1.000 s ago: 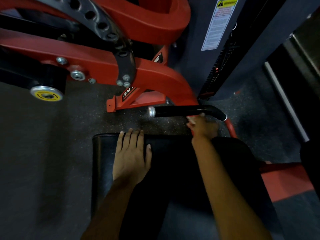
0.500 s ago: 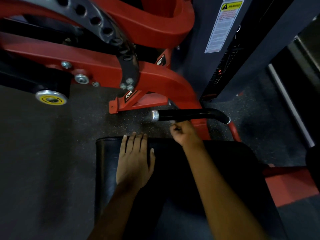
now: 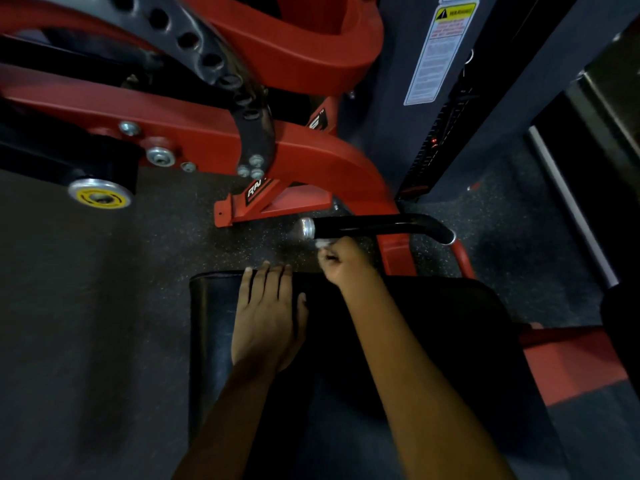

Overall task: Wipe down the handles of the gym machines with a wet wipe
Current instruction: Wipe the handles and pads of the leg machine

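A black handle (image 3: 377,226) with a silver end cap (image 3: 305,229) runs horizontally from the red machine frame, just beyond the seat. My right hand (image 3: 343,261) is curled just below the handle's capped left end and pinches a small white wet wipe (image 3: 323,242) against the handle's underside. Flat on the front edge of the black padded seat (image 3: 450,323) rests my left hand (image 3: 268,317), fingers straight and together.
The red machine frame (image 3: 304,157) with a perforated grey adjustment plate (image 3: 214,60) fills the top. A dark weight-stack housing with a warning label (image 3: 440,50) stands at the upper right. A yellow-centred roller cap (image 3: 100,197) sits at the left above speckled rubber floor (image 3: 86,306).
My right hand has slid left along the handle, from near its bend to its capped end. The left hand has stayed flat on the seat.
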Action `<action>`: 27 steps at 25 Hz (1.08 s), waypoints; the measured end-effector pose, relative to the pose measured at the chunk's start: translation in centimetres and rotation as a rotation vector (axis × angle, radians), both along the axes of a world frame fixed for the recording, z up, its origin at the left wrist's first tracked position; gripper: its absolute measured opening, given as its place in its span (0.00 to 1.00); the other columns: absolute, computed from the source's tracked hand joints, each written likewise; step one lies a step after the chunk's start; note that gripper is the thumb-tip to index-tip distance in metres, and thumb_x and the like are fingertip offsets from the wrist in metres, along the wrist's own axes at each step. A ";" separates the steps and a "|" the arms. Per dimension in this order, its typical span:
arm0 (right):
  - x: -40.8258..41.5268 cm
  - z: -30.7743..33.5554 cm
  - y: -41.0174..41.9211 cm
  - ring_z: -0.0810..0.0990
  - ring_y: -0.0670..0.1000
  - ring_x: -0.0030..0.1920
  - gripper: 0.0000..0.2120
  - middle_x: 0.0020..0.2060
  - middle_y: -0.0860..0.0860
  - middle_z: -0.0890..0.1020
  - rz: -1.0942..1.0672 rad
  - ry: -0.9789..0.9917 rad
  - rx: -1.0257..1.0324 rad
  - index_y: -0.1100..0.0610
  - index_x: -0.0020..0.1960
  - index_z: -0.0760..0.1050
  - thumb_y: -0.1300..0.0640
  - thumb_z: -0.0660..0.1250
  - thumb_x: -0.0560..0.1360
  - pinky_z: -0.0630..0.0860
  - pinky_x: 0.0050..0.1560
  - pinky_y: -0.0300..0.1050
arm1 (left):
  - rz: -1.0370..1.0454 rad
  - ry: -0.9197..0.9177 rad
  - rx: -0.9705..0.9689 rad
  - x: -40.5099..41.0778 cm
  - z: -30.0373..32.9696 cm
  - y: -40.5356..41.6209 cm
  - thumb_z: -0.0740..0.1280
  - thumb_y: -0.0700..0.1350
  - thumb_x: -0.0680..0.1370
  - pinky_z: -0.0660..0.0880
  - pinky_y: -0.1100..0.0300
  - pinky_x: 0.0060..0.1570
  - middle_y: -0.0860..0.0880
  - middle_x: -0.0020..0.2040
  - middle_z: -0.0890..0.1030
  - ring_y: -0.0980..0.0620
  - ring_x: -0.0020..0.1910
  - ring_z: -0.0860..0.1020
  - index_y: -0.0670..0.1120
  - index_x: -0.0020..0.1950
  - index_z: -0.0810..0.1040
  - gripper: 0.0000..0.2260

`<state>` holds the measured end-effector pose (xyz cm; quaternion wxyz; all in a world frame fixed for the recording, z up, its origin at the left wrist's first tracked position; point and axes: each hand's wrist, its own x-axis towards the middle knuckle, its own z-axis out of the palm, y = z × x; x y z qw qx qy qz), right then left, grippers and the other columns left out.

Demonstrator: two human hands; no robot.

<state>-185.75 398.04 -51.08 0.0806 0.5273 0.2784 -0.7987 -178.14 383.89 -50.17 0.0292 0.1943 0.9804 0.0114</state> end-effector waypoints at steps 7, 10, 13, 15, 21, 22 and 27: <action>2.2 0.0 7.7 0.77 0.57 0.49 0.13 0.58 0.66 0.76 -0.206 -0.066 0.185 0.68 0.56 0.75 0.63 0.55 0.79 0.68 0.45 0.39 | -0.005 0.033 0.060 0.3 -0.1 -0.1 0.53 0.50 0.78 0.57 0.47 0.70 0.41 0.62 0.76 0.43 0.66 0.71 0.38 0.64 0.73 0.22; 4.2 0.1 10.3 0.79 0.52 0.46 0.13 0.50 0.58 0.81 -0.116 -0.022 0.365 0.67 0.51 0.79 0.59 0.59 0.78 0.69 0.37 0.32 | -0.013 0.046 0.063 0.2 -0.4 0.0 0.54 0.50 0.77 0.57 0.48 0.70 0.41 0.62 0.76 0.42 0.66 0.71 0.38 0.64 0.74 0.22; 5.7 0.4 12.8 0.76 0.44 0.32 0.11 0.28 0.46 0.81 -0.096 -0.089 0.528 0.57 0.33 0.79 0.61 0.63 0.73 0.72 0.36 0.37 | -0.026 0.058 0.064 0.3 -0.4 -0.2 0.52 0.50 0.78 0.53 0.48 0.72 0.42 0.64 0.74 0.43 0.68 0.68 0.40 0.66 0.72 0.22; 6.2 0.2 13.7 0.80 0.53 0.41 0.06 0.38 0.53 0.82 -0.093 -0.280 0.877 0.64 0.43 0.79 0.63 0.64 0.75 0.76 0.42 0.43 | -0.020 0.068 0.125 0.1 -0.4 1.0 0.52 0.49 0.77 0.49 0.47 0.72 0.43 0.67 0.72 0.45 0.70 0.64 0.41 0.69 0.68 0.23; 5.9 -3.0 15.0 0.77 0.57 0.46 0.19 0.49 0.58 0.80 0.660 0.368 1.856 0.61 0.58 0.78 0.71 0.68 0.69 0.76 0.49 0.46 | -0.108 0.069 0.287 -2.1 -1.7 12.2 0.53 0.49 0.78 0.44 0.48 0.72 0.43 0.74 0.62 0.47 0.74 0.53 0.41 0.73 0.61 0.25; 5.6 -3.3 14.7 0.77 0.59 0.46 0.20 0.50 0.58 0.80 0.736 0.417 1.954 0.62 0.57 0.79 0.71 0.69 0.66 0.76 0.48 0.47 | -0.116 0.073 0.261 -2.6 -2.2 13.0 0.53 0.49 0.78 0.44 0.48 0.72 0.43 0.75 0.61 0.46 0.75 0.53 0.40 0.74 0.60 0.26; 5.0 -4.8 16.5 0.72 0.53 0.45 0.18 0.48 0.55 0.82 0.732 0.545 2.075 0.65 0.56 0.79 0.70 0.71 0.66 0.78 0.44 0.44 | -0.144 0.116 0.088 -3.1 -3.7 13.2 0.52 0.51 0.78 0.44 0.47 0.73 0.42 0.76 0.57 0.45 0.76 0.52 0.39 0.75 0.55 0.27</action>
